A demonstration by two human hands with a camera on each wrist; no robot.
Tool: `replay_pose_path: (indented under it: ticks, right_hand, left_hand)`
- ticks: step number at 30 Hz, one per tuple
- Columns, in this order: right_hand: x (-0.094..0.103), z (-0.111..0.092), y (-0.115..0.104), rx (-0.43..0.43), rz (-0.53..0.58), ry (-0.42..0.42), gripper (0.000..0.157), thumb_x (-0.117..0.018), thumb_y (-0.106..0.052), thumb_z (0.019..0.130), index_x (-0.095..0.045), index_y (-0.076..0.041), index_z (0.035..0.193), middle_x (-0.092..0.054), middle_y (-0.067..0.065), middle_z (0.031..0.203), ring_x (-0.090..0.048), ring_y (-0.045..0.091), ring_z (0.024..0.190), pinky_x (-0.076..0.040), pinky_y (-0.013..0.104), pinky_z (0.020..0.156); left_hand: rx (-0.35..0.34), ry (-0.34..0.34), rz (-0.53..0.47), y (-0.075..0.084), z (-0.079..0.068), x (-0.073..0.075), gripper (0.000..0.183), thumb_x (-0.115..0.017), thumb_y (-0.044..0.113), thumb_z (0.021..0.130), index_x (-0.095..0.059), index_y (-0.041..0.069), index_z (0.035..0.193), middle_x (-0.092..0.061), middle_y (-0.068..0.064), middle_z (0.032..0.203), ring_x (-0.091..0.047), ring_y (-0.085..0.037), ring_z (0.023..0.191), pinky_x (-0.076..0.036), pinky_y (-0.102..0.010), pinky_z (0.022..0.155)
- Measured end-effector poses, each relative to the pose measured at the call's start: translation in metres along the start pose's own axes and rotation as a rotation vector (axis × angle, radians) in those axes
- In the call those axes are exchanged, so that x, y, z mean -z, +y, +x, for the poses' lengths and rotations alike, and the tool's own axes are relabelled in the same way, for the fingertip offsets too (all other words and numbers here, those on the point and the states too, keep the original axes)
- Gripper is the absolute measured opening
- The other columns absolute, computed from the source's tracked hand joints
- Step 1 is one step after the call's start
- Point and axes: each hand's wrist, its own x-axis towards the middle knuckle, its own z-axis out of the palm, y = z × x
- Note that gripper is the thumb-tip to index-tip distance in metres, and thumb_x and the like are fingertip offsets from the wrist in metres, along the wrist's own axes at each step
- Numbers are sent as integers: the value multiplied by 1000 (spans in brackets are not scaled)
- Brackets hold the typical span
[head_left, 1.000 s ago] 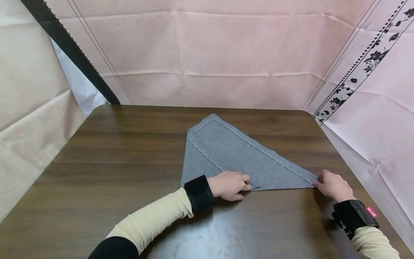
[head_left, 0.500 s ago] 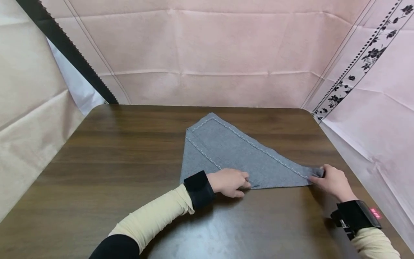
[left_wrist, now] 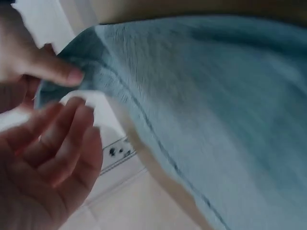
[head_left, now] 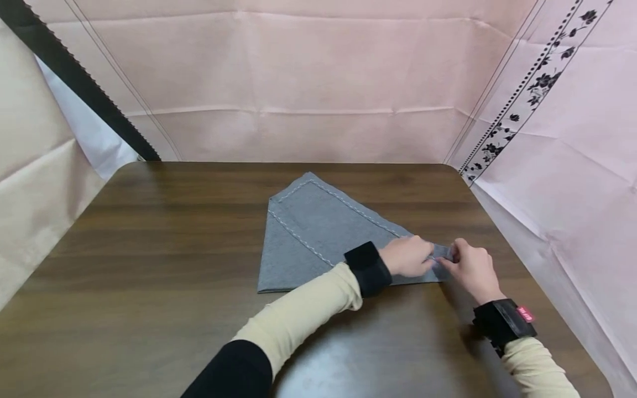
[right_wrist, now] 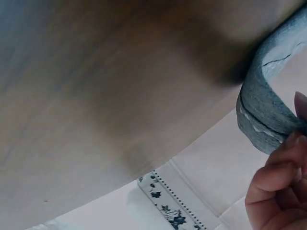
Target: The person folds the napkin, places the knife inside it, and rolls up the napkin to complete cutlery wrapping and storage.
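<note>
A folded grey-blue cloth (head_left: 311, 221) with lines of white running stitch lies on the wooden table. Its narrow right end is lifted and bent back, seen as a curled loop in the right wrist view. My right hand (head_left: 474, 272) pinches that end between thumb and fingers. Just left of it, my left hand (head_left: 407, 256) is over the cloth. In the left wrist view, the left fingers (left_wrist: 79, 143) are loosely bent beside the stitched edge, with no cloth between them; the right thumb presses on the cloth's tip above them.
The brown wooden table (head_left: 149, 249) has rounded far corners. Pale pink sheeting (head_left: 298, 66) hangs behind it and at the sides, with a black strip (head_left: 74, 77) at left and a flower-printed band (head_left: 537, 91) at right. Both wrists wear black straps.
My right hand has lifted the cloth's right tip and bent it back leftward. My left hand has moved right from the cloth's front edge to beside the right hand. The view has shifted slightly.
</note>
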Motion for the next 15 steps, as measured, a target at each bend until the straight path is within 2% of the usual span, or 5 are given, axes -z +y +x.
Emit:
replay_pose_path:
  ticks: [3,7,11,15]
  right_hand:
    - [-7,1,-10,37,3,24,27,-75,-2,69,-48,0,73,-48,5,55,-43,20,48,-37,37,47]
    - [-13,2,-18,73,2,62,21,-71,1,69,-51,3,75,-46,5,54,-42,19,47,-39,37,46]
    - [-11,2,-18,50,-13,44,23,-71,-2,71,-49,1,72,-42,4,52,-40,19,46,-35,34,44]
    - [-6,-2,-13,-25,-24,-55,23,-70,-6,75,-48,-3,69,-40,3,54,-39,19,48,-29,32,44]
  left_hand:
    - [90,70,-30,5,12,-6,22,-45,28,96,-53,15,79,-42,4,64,-43,-7,54,-30,-18,47]
    - [142,150,-39,7,16,-7,21,-47,25,94,-54,15,77,-45,4,66,-45,-7,56,-31,-18,47]
    - [132,178,-50,9,15,-2,17,-48,19,93,-57,14,80,-45,3,66,-44,-7,55,-30,-17,46]
    - [87,212,-89,8,9,5,15,-46,15,93,-58,12,84,-47,4,68,-43,-6,55,-30,-16,47]
